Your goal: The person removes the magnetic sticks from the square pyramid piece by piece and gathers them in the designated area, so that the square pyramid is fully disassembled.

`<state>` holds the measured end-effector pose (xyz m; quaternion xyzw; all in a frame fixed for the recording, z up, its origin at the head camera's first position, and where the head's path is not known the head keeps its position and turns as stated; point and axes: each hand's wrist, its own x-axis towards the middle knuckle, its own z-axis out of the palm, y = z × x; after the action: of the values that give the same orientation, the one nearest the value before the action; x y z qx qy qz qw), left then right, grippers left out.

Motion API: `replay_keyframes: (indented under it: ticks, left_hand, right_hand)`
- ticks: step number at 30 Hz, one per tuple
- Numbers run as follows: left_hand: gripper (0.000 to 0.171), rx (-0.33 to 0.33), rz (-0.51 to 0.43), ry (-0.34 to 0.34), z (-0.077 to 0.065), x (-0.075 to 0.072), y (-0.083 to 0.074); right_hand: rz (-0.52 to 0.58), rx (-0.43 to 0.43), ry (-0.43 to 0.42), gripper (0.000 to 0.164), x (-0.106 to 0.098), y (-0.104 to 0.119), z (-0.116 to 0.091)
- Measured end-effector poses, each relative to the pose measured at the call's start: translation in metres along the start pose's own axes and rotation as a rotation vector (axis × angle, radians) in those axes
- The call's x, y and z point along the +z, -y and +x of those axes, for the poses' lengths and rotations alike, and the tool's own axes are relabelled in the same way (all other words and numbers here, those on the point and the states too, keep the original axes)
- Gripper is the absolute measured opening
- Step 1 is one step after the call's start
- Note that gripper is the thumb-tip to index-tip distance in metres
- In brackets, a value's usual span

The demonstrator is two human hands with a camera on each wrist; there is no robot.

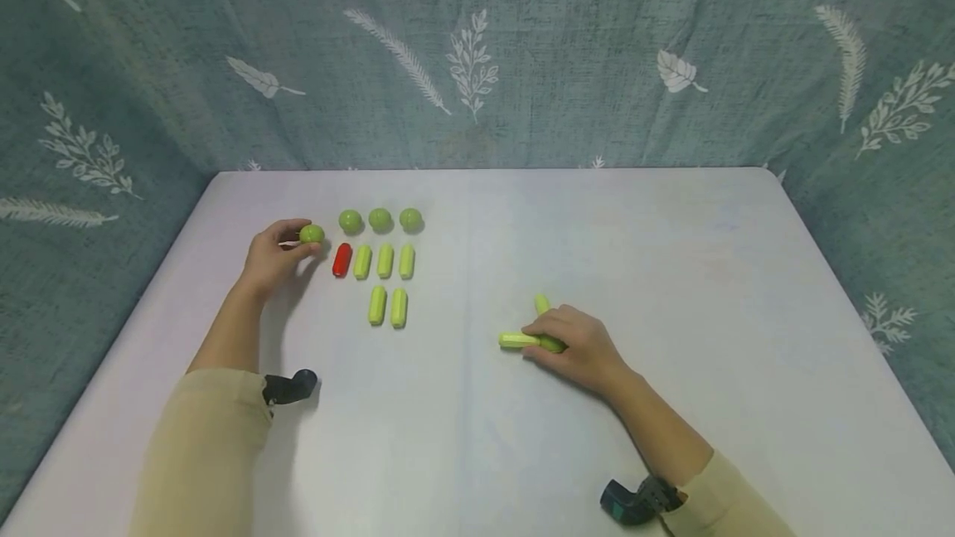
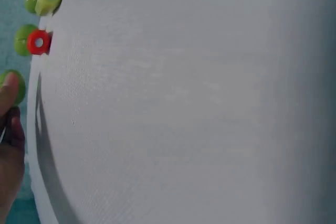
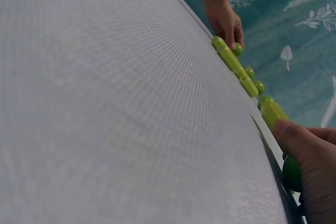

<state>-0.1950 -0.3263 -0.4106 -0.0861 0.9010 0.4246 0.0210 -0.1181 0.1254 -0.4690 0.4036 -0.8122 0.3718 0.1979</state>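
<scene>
At the far left of the table, my left hand (image 1: 274, 258) pinches a green ball (image 1: 311, 234) between thumb and fingers. Three matching green balls (image 1: 380, 220) lie in a row to its right. A red cylinder (image 1: 341, 260) and several light-green cylinders (image 1: 385, 260) form two rows nearer me. Right of the middle, my right hand (image 1: 578, 346) grips a ridged light-green cylinder (image 3: 273, 113), its thumb on top. A darker green ball (image 3: 292, 172) shows beneath that hand. Another light-green cylinder (image 1: 542, 303) pokes out beyond the fingers, partly hidden.
The white table (image 1: 709, 272) runs back to a teal leaf-print cloth (image 1: 537, 65), which also hangs at both sides. Each wrist carries a dark camera mount (image 1: 291, 388).
</scene>
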Motion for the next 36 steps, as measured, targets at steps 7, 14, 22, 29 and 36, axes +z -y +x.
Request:
replay_keyframes:
  ticks: [7,14,22,29,36]
  left_hand:
    - [0.064,-0.053,0.018,0.027,0.018,0.002,0.004]
    - [0.065,-0.062,0.058,0.096,0.032,-0.003,-0.002]
    - [0.06,-0.071,0.076,0.13,0.04,-0.005,-0.005]
    - [0.059,-0.09,0.066,0.118,0.045,-0.003,-0.005]
    - [0.067,-0.076,0.052,0.112,0.044,-0.002,-0.004]
  right_hand:
    - [0.01,0.008,-0.005,0.025,-0.001,-0.001,0.0]
    - [0.039,0.023,-0.005,0.025,-0.001,0.002,0.001]
    - [0.006,0.023,0.008,0.025,-0.002,0.0,0.001]
    - [0.006,0.031,0.014,0.025,-0.002,0.002,0.001]
    - [0.002,0.021,0.009,0.025,-0.001,0.0,0.002]
